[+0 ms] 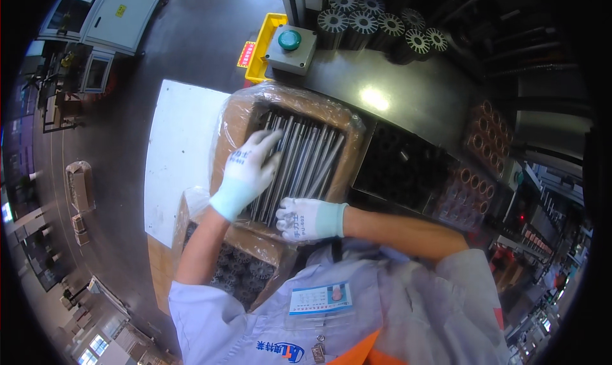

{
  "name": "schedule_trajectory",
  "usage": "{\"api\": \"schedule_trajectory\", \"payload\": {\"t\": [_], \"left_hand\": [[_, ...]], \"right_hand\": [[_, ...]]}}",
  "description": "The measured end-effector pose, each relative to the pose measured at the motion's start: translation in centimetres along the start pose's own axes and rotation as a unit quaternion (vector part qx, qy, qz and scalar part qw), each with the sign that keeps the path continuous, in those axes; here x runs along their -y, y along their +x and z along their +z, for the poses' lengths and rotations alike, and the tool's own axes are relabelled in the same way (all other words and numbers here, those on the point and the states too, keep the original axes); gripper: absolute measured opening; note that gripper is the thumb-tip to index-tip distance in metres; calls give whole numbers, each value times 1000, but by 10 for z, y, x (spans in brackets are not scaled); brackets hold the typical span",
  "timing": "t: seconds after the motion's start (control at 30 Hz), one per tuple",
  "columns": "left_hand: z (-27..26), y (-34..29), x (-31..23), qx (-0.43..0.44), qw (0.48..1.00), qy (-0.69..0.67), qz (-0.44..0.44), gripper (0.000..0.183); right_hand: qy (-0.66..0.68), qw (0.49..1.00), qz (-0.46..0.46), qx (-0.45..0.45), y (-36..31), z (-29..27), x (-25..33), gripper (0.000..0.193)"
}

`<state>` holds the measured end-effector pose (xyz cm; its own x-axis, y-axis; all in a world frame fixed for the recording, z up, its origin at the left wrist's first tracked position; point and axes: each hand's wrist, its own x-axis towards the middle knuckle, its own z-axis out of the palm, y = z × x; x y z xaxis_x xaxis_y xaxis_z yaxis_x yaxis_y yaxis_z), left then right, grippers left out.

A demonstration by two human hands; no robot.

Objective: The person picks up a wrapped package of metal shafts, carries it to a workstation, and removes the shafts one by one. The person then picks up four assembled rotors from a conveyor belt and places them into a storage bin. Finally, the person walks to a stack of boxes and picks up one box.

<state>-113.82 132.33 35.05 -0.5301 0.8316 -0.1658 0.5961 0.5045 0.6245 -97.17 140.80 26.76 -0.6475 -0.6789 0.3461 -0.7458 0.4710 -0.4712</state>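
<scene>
A cardboard box [239, 120] lined with clear plastic holds several long grey metal shafts [312, 158] laid side by side. My left hand [250, 169], in a white glove with a pale blue cuff, lies flat on the left part of the shafts with its fingers spread. My right hand [301, 217], gloved the same way, curls over the near ends of the shafts at the box's front edge. Whether it grips one shaft cannot be told.
A second cardboard box [248, 266] with dark finned rotor cores sits below the first. A white board [178, 148] lies to the left. Behind stand a grey box with a green push button [290, 41], a yellow bin [264, 37], stacked rotor cores [382, 27] and copper-wound parts [488, 132].
</scene>
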Motion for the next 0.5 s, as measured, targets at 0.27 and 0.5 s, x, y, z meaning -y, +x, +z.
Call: {"api": "schedule_trajectory", "payload": {"t": [0.27,0.5], "left_hand": [[30,52,13,18,973,185,133,36],[28,60,-1,77,966,224,107,28]], "right_hand": [[-192,977,66,69,-22,-2,19,9],[-36,983,181,-14,-10,-41,35,5]]}}
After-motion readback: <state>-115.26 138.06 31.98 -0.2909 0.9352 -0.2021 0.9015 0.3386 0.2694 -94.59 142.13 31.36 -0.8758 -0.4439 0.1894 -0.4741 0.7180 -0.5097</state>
